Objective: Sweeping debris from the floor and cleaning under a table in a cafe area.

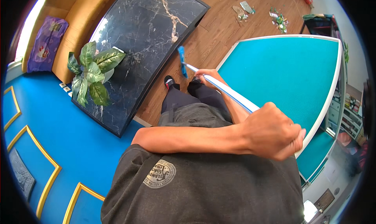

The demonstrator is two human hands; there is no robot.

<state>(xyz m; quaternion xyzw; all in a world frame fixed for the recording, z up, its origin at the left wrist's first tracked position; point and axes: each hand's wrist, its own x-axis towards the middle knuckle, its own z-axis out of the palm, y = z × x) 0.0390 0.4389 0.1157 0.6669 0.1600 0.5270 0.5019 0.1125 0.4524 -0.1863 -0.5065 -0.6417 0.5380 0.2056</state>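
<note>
A long white and blue pole (226, 90) slants across my front, with a narrow blue head (182, 62) at its far end. It looks like a broom or mop; its type cannot be told. My left hand (273, 133) is closed around the upper part of the pole, the left forearm crossing my chest. Lower down, my right hand (209, 77) grips the same pole, its forearm passing beneath the left one. The blue head is over the wood floor (205, 44), beside the black table and just ahead of my feet.
A black marble-look table (141, 47) with a potted plant (94, 74) stands left; a yellow sofa (79, 27) is beyond. At right is a white-framed teal panel (282, 68). Small debris (280, 22) and clear plastic-like scraps (243, 11) lie on the floor ahead.
</note>
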